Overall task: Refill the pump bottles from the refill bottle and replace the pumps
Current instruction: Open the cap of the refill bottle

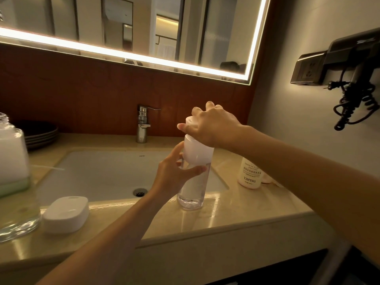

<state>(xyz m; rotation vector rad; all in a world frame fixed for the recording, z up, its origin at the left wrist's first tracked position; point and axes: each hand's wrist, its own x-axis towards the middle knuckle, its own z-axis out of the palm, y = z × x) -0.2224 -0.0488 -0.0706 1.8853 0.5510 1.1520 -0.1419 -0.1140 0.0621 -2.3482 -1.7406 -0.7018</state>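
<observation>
A clear pump bottle (pixel 192 194) stands on the beige counter (pixel 236 214) at the sink's front right corner. My left hand (pixel 174 173) grips its body just under the wide white pump collar (pixel 196 150). From above, my right hand (pixel 213 128) holds the white pump head (pixel 190 121) on top. Behind, a white refill bottle (pixel 249 173) marked YAPING stands on the counter, its top hidden by my right arm. At the far left stands a large clear bottle (pixel 14 175) with an open neck, holding white and pale green liquid.
A white soap dish (pixel 66 213) lies on the counter's front left. The sink basin (pixel 98 173) and chrome tap (pixel 142 124) are in the middle. Dark plates (pixel 39 132) are stacked at the back left. A hair dryer (pixel 353 83) hangs on the right wall.
</observation>
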